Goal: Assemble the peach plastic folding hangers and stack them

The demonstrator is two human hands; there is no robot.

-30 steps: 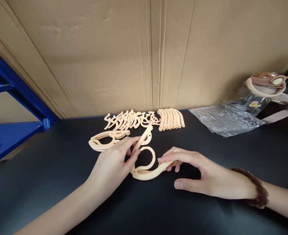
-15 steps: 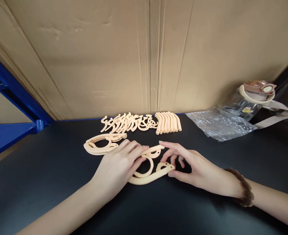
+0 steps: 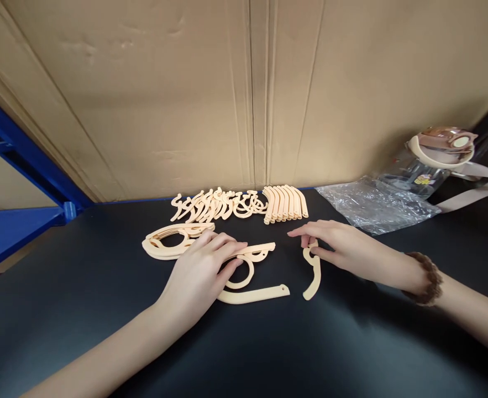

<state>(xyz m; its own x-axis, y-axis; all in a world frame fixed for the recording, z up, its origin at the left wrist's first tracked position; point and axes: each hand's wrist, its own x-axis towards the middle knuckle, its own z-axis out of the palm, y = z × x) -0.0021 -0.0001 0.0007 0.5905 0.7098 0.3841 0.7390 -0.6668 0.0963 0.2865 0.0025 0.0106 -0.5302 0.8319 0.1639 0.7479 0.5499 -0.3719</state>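
My left hand (image 3: 206, 265) is closed over a beige plastic assembly that looks like a folding hanger (image 3: 255, 249), gripping its left end. From under that hand a ring (image 3: 247, 273) and a long curved arm (image 3: 256, 296) stick out, the arm with a small hole at its tip. To the right, my right hand (image 3: 335, 243) pinches a small curved piece (image 3: 313, 276) by its notched upper end, index finger stretched out. This piece is apart from the assembly, its lower end near the black table. Behind my left hand lie similar folded assemblies (image 3: 161, 251), stacked and partly covered by my fingers.
Along the back of the black table (image 3: 103, 309) lie loose S-shaped pieces (image 3: 204, 205), ring pieces (image 3: 247, 207) and a row of curved arms (image 3: 285, 203). A clear plastic bag (image 3: 372, 204) and a bottle (image 3: 430, 160) with a strap stand back right. Cardboard (image 3: 164, 110) rises behind.
My right hand has moved right and away from the assembly with the small curved piece, which was at the tip of the lower arm. My left hand keeps its grip.
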